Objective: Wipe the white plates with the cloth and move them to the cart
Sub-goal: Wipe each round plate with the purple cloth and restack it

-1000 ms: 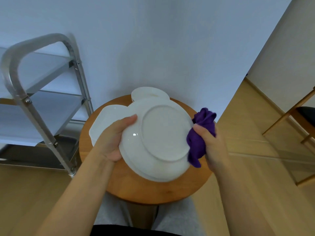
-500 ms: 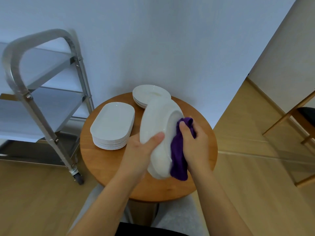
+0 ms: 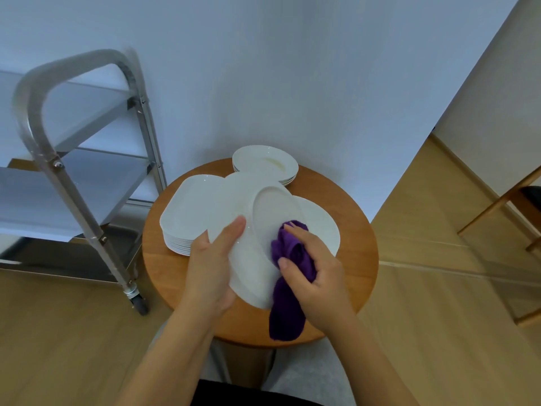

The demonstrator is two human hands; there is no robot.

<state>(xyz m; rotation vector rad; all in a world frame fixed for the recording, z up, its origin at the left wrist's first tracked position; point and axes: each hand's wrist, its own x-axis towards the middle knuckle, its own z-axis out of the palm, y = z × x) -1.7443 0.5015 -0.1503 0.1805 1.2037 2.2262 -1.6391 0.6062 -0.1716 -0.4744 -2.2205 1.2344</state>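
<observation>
My left hand (image 3: pixel 212 268) grips the left rim of a white plate (image 3: pixel 272 212), tilted with its underside toward me above the round wooden table (image 3: pixel 357 259). My right hand (image 3: pixel 316 273) holds a bunched purple cloth (image 3: pixel 288 288) pressed against the plate's underside; the cloth's tail hangs below. A stack of white rounded-rectangular plates (image 3: pixel 193 212) sits on the table's left. A small stack of round white plates (image 3: pixel 265 164) sits at the back by the wall. Another white plate (image 3: pixel 325 227) shows behind the held one, partly hidden.
A metal cart (image 3: pixel 87 177) with shelves and a caster stands left of the table against the wall. A wooden chair (image 3: pixel 509 200) is at the right edge. Wooden floor surrounds the table, and my lap is just below it.
The held plate has turned so its underside faces me again. My right hand and the cloth moved onto that underside. The view shifted slightly.
</observation>
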